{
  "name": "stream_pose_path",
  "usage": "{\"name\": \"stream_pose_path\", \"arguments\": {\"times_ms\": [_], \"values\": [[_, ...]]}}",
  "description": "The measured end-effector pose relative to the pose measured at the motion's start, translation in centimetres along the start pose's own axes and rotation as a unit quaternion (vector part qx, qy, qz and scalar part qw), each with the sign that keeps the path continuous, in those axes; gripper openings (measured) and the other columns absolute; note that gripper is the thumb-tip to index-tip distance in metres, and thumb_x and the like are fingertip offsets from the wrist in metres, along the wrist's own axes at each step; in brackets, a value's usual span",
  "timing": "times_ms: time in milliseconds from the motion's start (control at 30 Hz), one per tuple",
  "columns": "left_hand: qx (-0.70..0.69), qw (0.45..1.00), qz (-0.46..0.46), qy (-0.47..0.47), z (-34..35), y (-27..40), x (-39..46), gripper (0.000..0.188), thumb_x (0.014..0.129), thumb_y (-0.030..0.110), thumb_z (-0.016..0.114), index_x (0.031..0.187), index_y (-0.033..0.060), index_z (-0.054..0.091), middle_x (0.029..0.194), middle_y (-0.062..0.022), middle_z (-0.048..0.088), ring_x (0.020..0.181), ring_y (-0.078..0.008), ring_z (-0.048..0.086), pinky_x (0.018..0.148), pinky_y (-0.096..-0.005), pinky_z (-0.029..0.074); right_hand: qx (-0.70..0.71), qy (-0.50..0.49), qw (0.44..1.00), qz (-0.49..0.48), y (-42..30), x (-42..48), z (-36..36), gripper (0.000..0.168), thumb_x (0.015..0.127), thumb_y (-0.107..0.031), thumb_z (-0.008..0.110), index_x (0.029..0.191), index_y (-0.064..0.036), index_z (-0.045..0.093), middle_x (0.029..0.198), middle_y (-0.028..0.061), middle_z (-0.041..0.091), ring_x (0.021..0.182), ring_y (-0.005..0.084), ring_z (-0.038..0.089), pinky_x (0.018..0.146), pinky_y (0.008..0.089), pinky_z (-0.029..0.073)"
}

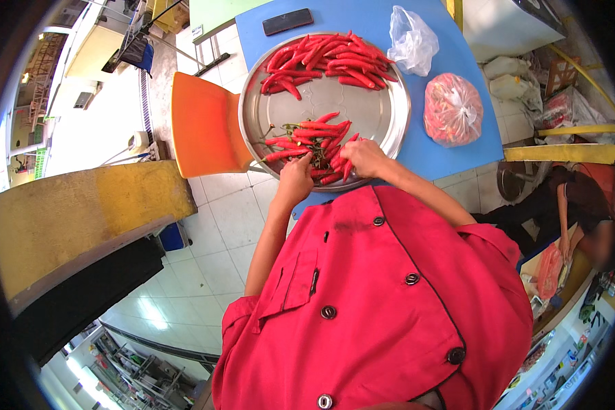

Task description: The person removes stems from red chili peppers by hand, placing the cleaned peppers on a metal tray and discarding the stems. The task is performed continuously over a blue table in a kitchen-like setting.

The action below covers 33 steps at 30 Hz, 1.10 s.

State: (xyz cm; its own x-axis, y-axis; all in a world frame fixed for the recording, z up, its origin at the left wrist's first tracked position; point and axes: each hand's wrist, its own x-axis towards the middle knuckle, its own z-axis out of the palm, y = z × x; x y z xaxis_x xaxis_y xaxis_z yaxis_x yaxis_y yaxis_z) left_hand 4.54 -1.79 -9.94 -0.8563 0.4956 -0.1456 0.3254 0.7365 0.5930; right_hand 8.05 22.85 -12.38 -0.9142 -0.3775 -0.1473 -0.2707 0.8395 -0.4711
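A round metal tray (402, 120) holds a large pile of red chili peppers (356, 56) on its far side. Nearer me lies a smaller pile of red chilies with green stems (315, 134). My left hand (297, 177) is at the near edge of this smaller pile, its fingertips by a chili; whether it grips one cannot be told. My right hand (363, 158), at the pile's right side, has its fingers closed around a red chili (347, 169). Loose dark bits and stems lie between the hands.
The blue table (420, 159) also bears a black phone (287, 22), a crumpled clear plastic bag (413, 41) and a tied bag of reddish contents (453, 110). An orange chair (205, 125) stands at the left. Another person (569, 205) sits at the far right.
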Motion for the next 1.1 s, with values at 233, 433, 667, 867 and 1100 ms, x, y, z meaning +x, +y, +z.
{"name": "stream_pose_path", "arguments": {"times_ms": [233,433,667,867,1100], "values": [[0.084,0.992,0.092,0.028,0.5,3.0,-0.5,0.036,0.083,0.018,0.070,0.118,0.0110,0.067,0.119,-0.0155,0.055,0.114,-0.0364,0.050,0.092,-0.0511,0.042,0.000,0.014,1.000,-0.001,-0.3,-0.1,-1.3,0.021,0.067,-0.009,0.070,0.087,-0.012,0.069,0.089,0.0099,0.067,0.086,0.0356,0.068,0.073,0.0473,0.055],[0.027,0.992,0.062,-0.106,0.6,3.2,1.4,0.006,0.082,0.011,0.067,0.087,0.0082,0.067,0.104,-0.0113,0.061,0.104,-0.0307,0.057,0.086,-0.0472,0.041,0.057,0.073,0.995,-0.041,-2.0,-0.8,-6.0,0.021,0.068,-0.011,0.074,0.088,-0.012,0.069,0.088,0.0079,0.065,0.083,0.0347,0.067,0.070,0.0461,0.054],[-0.192,0.980,0.008,0.047,-0.9,5.5,1.4,0.011,0.095,0.009,0.060,0.088,0.0001,0.063,0.073,-0.0176,0.061,0.067,-0.0355,0.062,0.064,-0.0411,0.049,0.175,0.134,0.973,-0.066,-2.2,0.1,-8.3,0.029,0.072,-0.023,0.077,0.097,-0.011,0.070,0.093,0.0087,0.067,0.089,0.0337,0.066,0.075,0.0438,0.054],[-0.217,0.972,-0.007,0.086,-0.1,3.2,1.7,0.012,0.092,0.006,0.056,0.085,-0.0020,0.061,0.075,-0.0216,0.060,0.068,-0.0294,0.058,0.065,-0.0422,0.047,0.186,0.240,0.947,-0.104,-3.4,0.0,-6.1,0.031,0.077,-0.003,0.066,0.108,-0.005,0.069,0.089,0.0151,0.072,0.077,0.0301,0.071,0.069,0.0385,0.055],[-0.397,0.917,0.016,-0.044,-5.4,6.3,0.0,0.027,0.104,0.019,0.054,0.087,0.0007,0.064,0.068,-0.0018,0.057,0.066,-0.0110,0.053,0.059,-0.0322,0.043,0.586,-0.060,0.808,0.027,-2.4,0.4,-8.9,0.020,0.088,-0.016,0.076,0.097,0.000,0.068,0.077,0.0057,0.068,0.068,0.0152,0.065,0.059,0.0265,0.051]]}}
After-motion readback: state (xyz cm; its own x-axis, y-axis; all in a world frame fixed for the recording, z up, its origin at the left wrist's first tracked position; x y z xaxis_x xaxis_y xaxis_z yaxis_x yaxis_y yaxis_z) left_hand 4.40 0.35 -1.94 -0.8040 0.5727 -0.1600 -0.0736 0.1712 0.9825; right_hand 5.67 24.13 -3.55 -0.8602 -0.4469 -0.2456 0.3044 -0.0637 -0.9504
